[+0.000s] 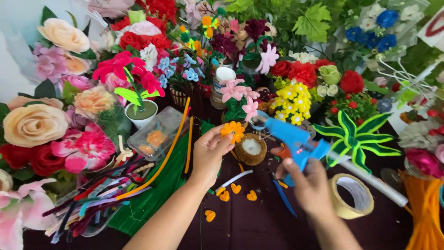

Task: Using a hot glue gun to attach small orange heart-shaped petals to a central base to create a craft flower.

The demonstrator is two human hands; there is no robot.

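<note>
Orange pipe-cleaner flower [232,130] is pinched between the thumb and fingertips of the left hand [209,153], held up just above a small round brown pot [250,149] with a white filling. A blue glue gun [296,141] is gripped by the right hand [311,185], fingers wrapped around its handle and the forefinger laid along the trigger side; its nozzle is pointed toward the flower, close to it, though whether they touch cannot be told. Loose orange heart-shaped petals [236,188] are scattered on the dark tablecloth [259,222] below the two hands, with a white stem piece lying among them. A roll of tan tape [351,196] is set just to the right of the right wrist, and a green striped pipe-cleaner leaf shape [356,136] is seen beyond it. To the left, a clear plastic box [157,133] holding orange pieces, long orange stems [162,162] and a bundle of mixed-colour pipe cleaners [92,194] are laid out. Artificial flowers in many colours [55,111] are banked around the back and left side of the table.
</note>
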